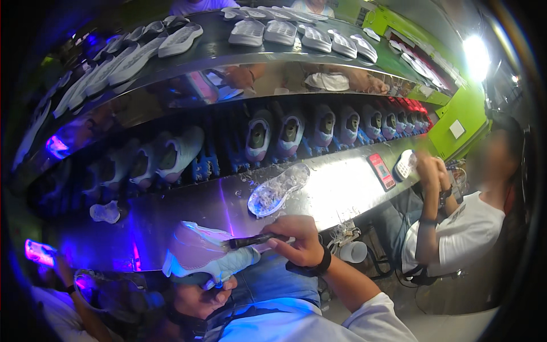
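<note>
My left hand (208,297) is closed around the underside of a pale shoe upper (196,246), which lies tilted on its side above my lap. My right hand (300,239) grips a dark-handled brush (256,241), its tip touching the side of the upper. Just beyond the brush, on the metal bench, lies a shoe-sole-shaped dish (256,212) with clear, crumpled scraps in it. A small whitish, sole-like piece (105,212) rests farther left on the bench.
Behind the metal bench (336,188), a row of shoe uppers (290,134) stands on a dark conveyor. Pale soles (280,32) lie on the shelf above. A co-worker (456,228) at the right holds a sole (405,164) near a red phone-like object (382,172). Another person (68,296) sits left.
</note>
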The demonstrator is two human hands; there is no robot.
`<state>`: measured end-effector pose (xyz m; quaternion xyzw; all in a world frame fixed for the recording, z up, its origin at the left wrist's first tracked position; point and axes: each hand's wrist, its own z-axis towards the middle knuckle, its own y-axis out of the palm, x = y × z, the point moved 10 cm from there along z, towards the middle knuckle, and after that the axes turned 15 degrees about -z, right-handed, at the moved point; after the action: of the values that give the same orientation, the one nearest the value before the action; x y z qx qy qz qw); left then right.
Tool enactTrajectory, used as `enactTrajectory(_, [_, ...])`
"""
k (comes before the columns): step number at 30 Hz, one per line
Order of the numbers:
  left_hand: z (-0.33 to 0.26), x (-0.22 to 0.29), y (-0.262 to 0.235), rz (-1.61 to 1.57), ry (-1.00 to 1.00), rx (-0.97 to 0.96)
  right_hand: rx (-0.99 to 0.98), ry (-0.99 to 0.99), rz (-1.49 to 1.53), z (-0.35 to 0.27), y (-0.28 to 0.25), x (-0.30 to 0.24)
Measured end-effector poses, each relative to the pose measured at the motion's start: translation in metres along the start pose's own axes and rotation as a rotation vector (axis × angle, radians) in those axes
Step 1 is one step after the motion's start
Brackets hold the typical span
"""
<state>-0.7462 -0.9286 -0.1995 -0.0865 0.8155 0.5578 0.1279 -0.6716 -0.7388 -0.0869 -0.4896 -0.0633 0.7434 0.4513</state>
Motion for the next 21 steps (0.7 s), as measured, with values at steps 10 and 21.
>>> enactTrajectory(10, [-0.006, 0.017, -0.002, 0.115, 0.238, 0.063, 0.064, -0.045, -0.126, 0.022, -0.026, -0.033])
enactTrajectory(21, [-0.014, 0.024, -0.002, 0.097, 0.19, 0.036, 0.048, -0.226, -0.323, 0.032, -0.025, -0.059])
